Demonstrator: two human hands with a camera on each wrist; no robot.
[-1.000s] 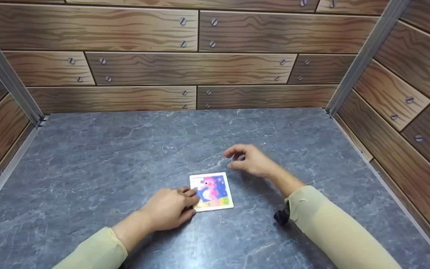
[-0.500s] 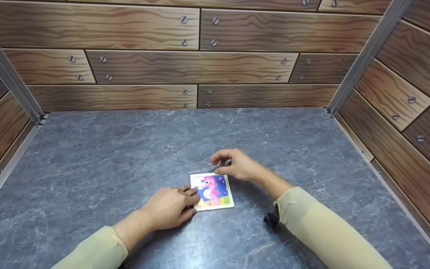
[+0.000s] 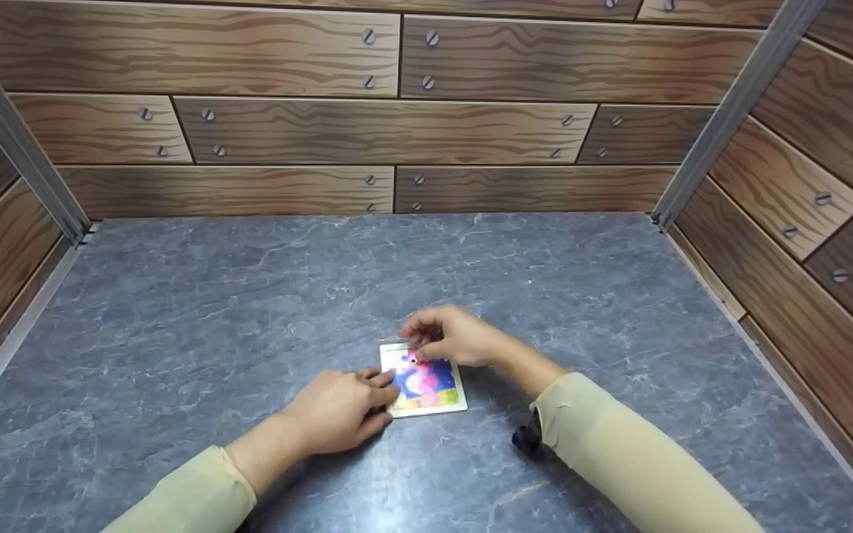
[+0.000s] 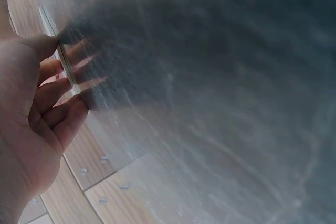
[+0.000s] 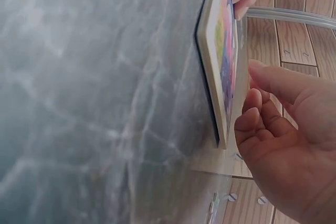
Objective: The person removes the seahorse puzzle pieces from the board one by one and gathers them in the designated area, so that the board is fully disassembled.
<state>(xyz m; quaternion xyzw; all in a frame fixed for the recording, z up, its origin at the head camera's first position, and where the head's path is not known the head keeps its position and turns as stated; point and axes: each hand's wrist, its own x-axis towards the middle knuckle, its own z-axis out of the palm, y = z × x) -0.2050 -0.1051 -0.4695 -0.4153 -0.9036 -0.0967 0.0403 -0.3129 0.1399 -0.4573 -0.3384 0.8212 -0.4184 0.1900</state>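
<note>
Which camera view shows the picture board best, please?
The head view: the picture board shows most of its printed side. The right wrist view shows it steeply slanted; the left wrist view, mainly its edge.

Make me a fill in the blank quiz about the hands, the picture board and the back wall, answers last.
In the head view, the left hand touches the picture board along its ____ edge.
There, the right hand hides the board's upper ____ corner.
The back wall shows planks that look like ____.

Missing words: left; right; wood.
</note>
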